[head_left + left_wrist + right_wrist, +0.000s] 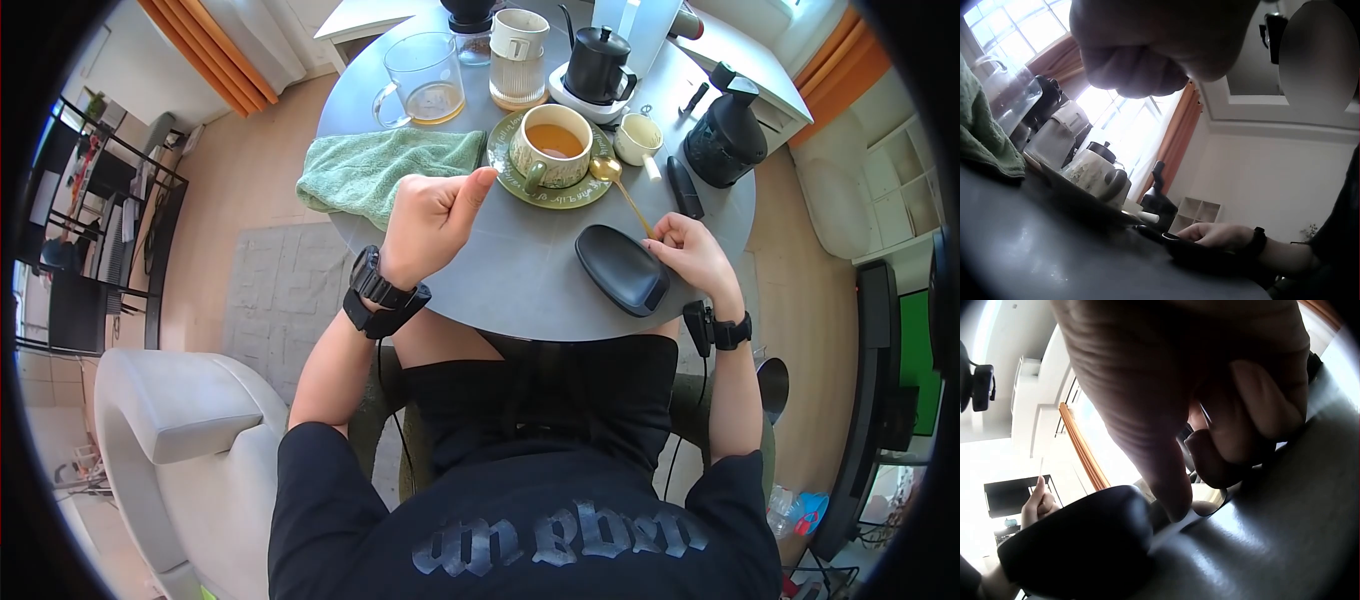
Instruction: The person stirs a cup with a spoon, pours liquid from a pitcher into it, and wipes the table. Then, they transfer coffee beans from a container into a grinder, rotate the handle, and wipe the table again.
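Note:
My left hand is held above the front of the table, fingers curled into the palm and thumb sticking out, holding nothing visible. Close by are a patterned cup of amber liquid and its green saucer. At the right, my right hand pinches the handle end of a gold spoon, whose bowl lies at the saucer's edge. Just left of the right hand is a black oval dish; in the right wrist view the dish is beside the thumb.
A green towel lies left of the saucer, below a glass mug. Behind stand ribbed stacked cups and a black kettle. To the right are a small cream pitcher, a slim black object and a black grinder-like device.

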Tool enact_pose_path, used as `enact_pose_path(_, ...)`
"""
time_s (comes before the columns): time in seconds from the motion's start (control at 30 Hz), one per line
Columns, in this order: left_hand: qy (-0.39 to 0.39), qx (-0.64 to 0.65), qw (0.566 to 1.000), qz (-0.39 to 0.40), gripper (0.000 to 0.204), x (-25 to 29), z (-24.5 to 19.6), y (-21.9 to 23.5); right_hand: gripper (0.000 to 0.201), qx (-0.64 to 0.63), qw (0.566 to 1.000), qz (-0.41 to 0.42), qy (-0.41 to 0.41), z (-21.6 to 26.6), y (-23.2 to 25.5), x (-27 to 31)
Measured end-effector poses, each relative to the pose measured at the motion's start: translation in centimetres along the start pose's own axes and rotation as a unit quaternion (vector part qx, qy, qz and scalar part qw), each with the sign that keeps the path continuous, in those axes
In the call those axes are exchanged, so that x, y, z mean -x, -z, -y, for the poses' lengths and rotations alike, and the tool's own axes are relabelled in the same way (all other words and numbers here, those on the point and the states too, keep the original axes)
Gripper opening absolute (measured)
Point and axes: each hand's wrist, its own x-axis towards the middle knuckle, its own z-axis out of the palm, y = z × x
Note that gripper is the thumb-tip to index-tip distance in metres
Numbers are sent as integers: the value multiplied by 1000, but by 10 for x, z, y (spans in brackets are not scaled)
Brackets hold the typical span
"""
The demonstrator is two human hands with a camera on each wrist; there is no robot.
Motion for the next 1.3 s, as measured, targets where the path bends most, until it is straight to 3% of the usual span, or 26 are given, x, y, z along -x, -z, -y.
enact_pose_path(0.37,26,-46,999,14,53,-6,0,-7,17,16,1000,8,3,2,-2,3)
enact_pose_path(0.77,23,-50,997,46,52,-5,-5,-3,27,-15,1000,-18,2,0,-4,6)
enact_pose_path(0.87,23,-53,997,47,52,-6,-5,-3,32,-76,997,-5,14,1,-3,12)
enact_pose_path(1.07,13,-58,998,38,54,-5,-6,-3,36,-95,993,-58,33,-1,-7,33)
enact_pose_path(1.17,-1,-61,997,48,54,-3,-2,-3,42,-161,984,-60,40,2,-12,49)
enact_pose_path(1.27,4,-68,997,46,55,-4,-3,-3,54,-85,984,-125,97,14,-25,66)
enact_pose_path(1.3,10,-71,996,44,56,-4,-4,-3,71,-58,987,-128,78,18,-28,71)
